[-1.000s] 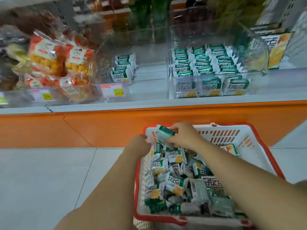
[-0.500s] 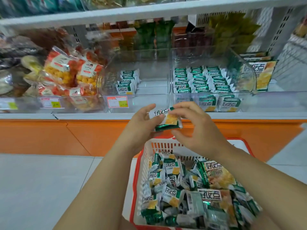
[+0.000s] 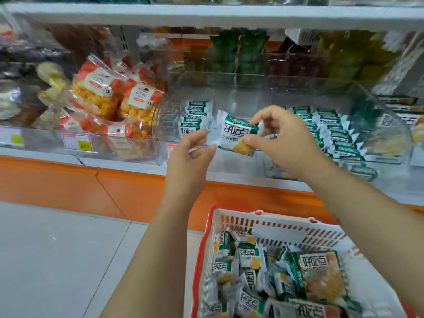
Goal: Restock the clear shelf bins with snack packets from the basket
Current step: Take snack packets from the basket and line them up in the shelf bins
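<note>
right hand pinches snack packet, thumb and forefinger; left hand loosely parted, fingertip touching its edge

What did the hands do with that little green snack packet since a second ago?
The right hand lifted one snack packet out of the basket and up to the clear bins. The left hand left the basket's rim and rose to the packet's left corner. The basket's other packets and the rows in the bins stayed put.
</note>
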